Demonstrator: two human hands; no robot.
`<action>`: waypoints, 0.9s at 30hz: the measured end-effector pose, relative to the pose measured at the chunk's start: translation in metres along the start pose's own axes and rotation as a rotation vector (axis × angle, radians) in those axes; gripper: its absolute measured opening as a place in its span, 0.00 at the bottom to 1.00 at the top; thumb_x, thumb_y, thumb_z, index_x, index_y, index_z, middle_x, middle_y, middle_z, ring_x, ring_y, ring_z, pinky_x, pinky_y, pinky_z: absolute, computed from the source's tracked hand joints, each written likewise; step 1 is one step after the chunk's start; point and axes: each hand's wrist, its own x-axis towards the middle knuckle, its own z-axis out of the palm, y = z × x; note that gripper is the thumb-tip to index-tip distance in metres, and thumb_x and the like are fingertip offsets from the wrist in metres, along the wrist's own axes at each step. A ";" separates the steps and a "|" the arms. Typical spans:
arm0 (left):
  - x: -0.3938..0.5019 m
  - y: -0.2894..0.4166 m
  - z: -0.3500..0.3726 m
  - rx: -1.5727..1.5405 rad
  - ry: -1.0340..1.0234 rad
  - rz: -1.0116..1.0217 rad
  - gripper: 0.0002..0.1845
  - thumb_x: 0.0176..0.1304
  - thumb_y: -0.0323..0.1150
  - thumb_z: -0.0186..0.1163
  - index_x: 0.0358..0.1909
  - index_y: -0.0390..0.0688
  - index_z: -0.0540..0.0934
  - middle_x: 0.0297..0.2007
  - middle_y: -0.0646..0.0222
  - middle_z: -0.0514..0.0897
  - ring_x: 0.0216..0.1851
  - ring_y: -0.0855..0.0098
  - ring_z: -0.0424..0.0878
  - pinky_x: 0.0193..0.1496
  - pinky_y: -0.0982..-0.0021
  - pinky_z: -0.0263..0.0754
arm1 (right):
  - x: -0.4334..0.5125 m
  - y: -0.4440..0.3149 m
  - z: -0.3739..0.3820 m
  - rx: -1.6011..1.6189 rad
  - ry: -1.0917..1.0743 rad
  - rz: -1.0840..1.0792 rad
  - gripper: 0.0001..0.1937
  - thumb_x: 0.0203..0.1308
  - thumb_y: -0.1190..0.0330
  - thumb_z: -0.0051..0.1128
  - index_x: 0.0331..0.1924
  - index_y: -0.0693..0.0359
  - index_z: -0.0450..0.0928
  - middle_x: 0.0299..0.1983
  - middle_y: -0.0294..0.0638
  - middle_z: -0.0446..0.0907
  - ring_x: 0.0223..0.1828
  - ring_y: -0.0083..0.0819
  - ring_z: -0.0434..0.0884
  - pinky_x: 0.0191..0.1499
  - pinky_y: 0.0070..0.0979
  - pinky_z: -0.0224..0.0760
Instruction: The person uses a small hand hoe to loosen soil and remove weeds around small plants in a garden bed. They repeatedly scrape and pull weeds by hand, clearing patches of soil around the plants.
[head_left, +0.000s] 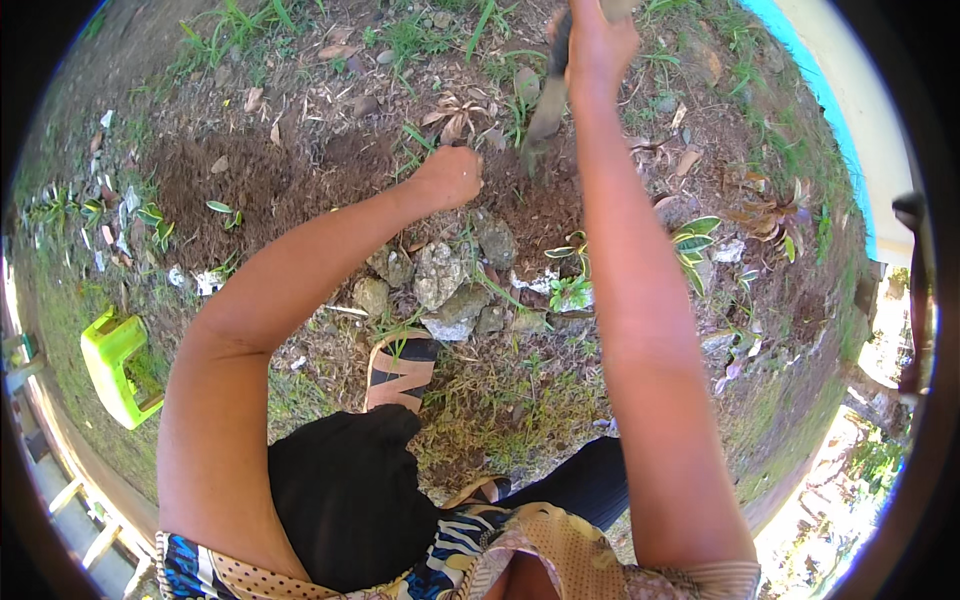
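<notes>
My right hand is closed around the handle of a broad-bladed knife at the top of the view. Its dull, blurred blade points down toward the bare brown soil. My left hand is curled into a fist low over the soil, left of the blade tip. I see nothing held in it, though its fingers are mostly hidden. A dried brown plant and green grass blades are just beyond that fist. Rough grey stones are piled on the near side of it.
Small yellow-edged snake plants grow in the bed, with another variegated seedling on the left. A lime-green plastic stool lies at left. My sandalled foot is close below the stones. A turquoise-based wall borders the right side.
</notes>
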 end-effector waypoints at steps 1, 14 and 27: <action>0.000 0.002 0.001 0.018 -0.012 0.010 0.12 0.52 0.32 0.54 0.29 0.34 0.83 0.31 0.46 0.82 0.35 0.49 0.83 0.45 0.56 0.78 | -0.001 0.020 -0.004 0.141 -0.028 -0.032 0.10 0.49 0.63 0.63 0.29 0.62 0.79 0.26 0.32 0.77 0.25 0.21 0.73 0.29 0.24 0.65; 0.001 0.008 0.001 -0.028 -0.053 -0.066 0.11 0.55 0.35 0.59 0.33 0.36 0.82 0.33 0.50 0.83 0.38 0.51 0.82 0.48 0.58 0.75 | 0.013 -0.039 -0.030 0.289 -0.249 0.006 0.13 0.50 0.62 0.63 0.31 0.64 0.77 0.22 0.37 0.77 0.22 0.25 0.77 0.27 0.23 0.70; 0.028 0.036 0.009 -0.056 -0.030 0.055 0.14 0.52 0.35 0.61 0.36 0.36 0.80 0.33 0.50 0.83 0.39 0.51 0.81 0.46 0.58 0.74 | 0.007 -0.027 -0.114 0.390 -0.074 -0.081 0.13 0.54 0.63 0.60 0.35 0.66 0.75 0.23 0.43 0.78 0.22 0.31 0.78 0.28 0.28 0.74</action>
